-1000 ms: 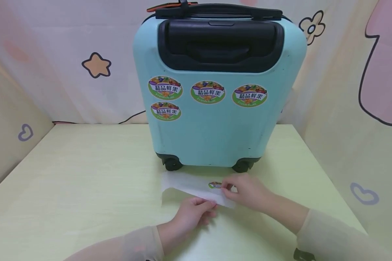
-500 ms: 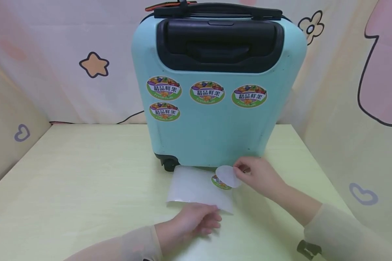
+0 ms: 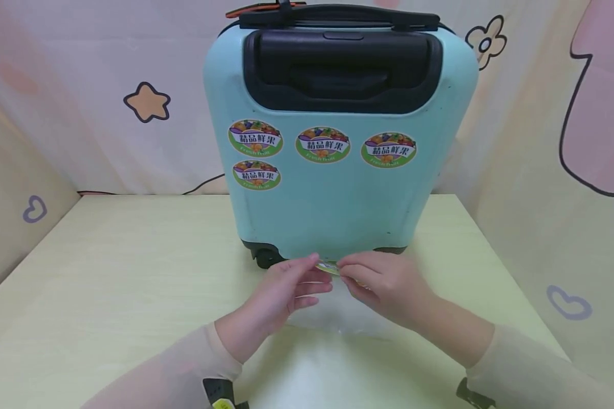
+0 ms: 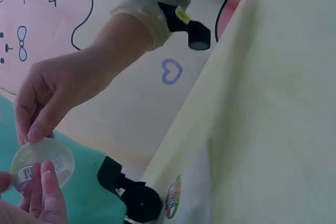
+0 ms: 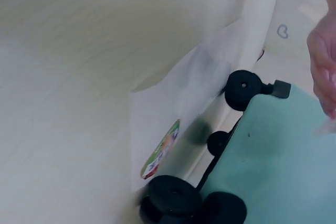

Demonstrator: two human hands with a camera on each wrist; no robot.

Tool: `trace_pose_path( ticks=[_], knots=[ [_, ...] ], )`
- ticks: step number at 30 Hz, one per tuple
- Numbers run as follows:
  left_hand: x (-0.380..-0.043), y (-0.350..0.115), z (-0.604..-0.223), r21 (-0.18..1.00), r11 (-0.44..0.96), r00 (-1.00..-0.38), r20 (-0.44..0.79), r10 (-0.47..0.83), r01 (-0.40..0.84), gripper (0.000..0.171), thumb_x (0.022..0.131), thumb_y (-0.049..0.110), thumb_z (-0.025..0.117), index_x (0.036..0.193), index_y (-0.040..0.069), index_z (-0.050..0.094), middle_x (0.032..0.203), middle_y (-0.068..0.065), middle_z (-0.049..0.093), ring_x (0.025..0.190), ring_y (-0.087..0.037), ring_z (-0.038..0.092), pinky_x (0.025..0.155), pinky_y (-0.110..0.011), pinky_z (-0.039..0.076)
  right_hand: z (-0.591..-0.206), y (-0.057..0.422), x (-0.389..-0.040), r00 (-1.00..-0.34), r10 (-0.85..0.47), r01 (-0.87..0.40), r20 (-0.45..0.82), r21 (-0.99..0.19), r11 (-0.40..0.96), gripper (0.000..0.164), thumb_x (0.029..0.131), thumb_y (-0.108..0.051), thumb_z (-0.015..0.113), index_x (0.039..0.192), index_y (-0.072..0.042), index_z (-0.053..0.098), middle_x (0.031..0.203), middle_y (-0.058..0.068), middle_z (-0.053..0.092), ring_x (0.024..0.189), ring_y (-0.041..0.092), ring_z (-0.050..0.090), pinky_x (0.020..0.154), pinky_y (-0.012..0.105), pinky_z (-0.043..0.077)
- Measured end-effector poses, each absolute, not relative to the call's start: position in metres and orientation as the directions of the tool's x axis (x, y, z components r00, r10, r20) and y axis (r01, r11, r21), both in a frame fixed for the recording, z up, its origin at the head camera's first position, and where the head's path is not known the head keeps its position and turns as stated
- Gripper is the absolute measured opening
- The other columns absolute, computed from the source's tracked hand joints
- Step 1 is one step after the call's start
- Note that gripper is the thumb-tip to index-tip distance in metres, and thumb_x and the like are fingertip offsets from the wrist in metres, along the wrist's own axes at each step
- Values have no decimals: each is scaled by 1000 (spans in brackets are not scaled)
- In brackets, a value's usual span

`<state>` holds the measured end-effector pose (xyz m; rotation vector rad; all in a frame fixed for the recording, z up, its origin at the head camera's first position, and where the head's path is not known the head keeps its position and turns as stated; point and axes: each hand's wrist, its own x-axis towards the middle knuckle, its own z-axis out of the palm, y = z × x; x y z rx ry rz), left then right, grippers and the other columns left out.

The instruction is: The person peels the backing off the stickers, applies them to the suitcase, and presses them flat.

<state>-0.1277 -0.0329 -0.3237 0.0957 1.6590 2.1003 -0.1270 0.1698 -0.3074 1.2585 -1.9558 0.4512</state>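
In front of the light-blue suitcase (image 3: 332,210), both hands meet at one oval fruit sticker (image 3: 328,267). My right hand (image 3: 389,284) pinches its right edge between thumb and fingers. The left hand (image 3: 281,289) has thumb and fingers at the opposite edge, holding it there. From the left wrist view, the pale back of the sticker (image 4: 60,156) faces the camera, with left fingertips across it. Beneath the hands a white backing sheet (image 3: 337,312) lies on the table; another oval sticker (image 5: 160,149) is still on it in the right wrist view.
Several matching stickers (image 3: 322,145) are on the suitcase front: three in a row and one below the leftmost. Black wheels (image 3: 267,257) support the case on the pale yellow table (image 3: 133,272). A patterned cloth (image 3: 82,113) hangs behind and at the sides.
The right hand has peeled the sticker off the sheet and drawn it up, then brought it leftward. The left hand has left the sheet's edge and risen to the sticker.
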Motion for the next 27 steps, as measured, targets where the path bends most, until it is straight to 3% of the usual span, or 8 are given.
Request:
trace_pose_path(
  ticks=[1,3,6,8,11,17,23,27],
  knots=[
    [-129,-34,-321,950,-148,-904,-201,377,-274,37,94,29,54,111,-4,59,93,-7,69,84,-15,67,66,-23,52,-307,168,-126,-230,-627,-892,745,97,442,27,95,-20,51,85,-4,69,90,5,68,80,18,66,70,31,53],
    [-132,-37,-316,977,-110,-928,-132,350,-181,29,93,21,56,107,-4,61,96,-9,69,85,-17,68,67,-26,53,-305,167,-124,-315,-616,-893,722,-6,450,29,95,-27,53,93,-3,69,101,7,67,92,21,64,78,33,51],
    [-134,-41,-311,999,-44,-952,23,305,10,23,93,13,57,103,-5,63,95,-12,69,83,-21,68,66,-31,54,-302,166,-122,-609,-507,-777,609,-331,535,36,91,-33,60,112,-4,64,114,6,62,105,20,57,89,35,46],
    [-135,-43,-306,993,-8,-949,117,293,120,20,92,11,58,101,-5,65,93,-13,69,81,-24,68,65,-33,54,-298,166,-123,-786,-390,-616,479,-558,556,40,89,-30,64,119,-4,59,114,5,61,102,19,58,87,34,47],
    [-136,-45,-300,968,42,-929,224,294,247,17,91,9,59,99,-5,66,90,-13,68,79,-25,66,63,-33,54,-290,164,-126,-920,-260,-390,294,-762,518,37,87,-20,67,120,-4,58,104,5,63,88,17,60,78,30,50],
    [-140,-47,-286,921,129,-900,317,299,367,16,91,9,60,98,-3,67,89,-12,68,78,-26,65,63,-28,52,-275,164,-130,-966,-182,-243,183,-883,401,27,88,-15,66,110,-1,60,99,10,61,88,25,59,75,22,50],
    [-147,-55,-273,826,278,-866,426,261,490,21,92,15,60,105,1,69,92,-9,70,82,-17,67,70,-30,53,-259,162,-136,-925,-170,-379,339,-836,396,15,88,-10,65,99,1,64,91,9,64,82,29,60,71,22,51],
    [-155,-63,-273,650,422,-758,633,160,632,25,92,16,59,111,2,68,92,-8,71,82,-15,68,66,-30,54,-249,159,-142,-887,-117,-457,447,-814,359,15,87,-9,65,98,2,66,90,9,65,80,25,62,72,21,51]
  ],
)
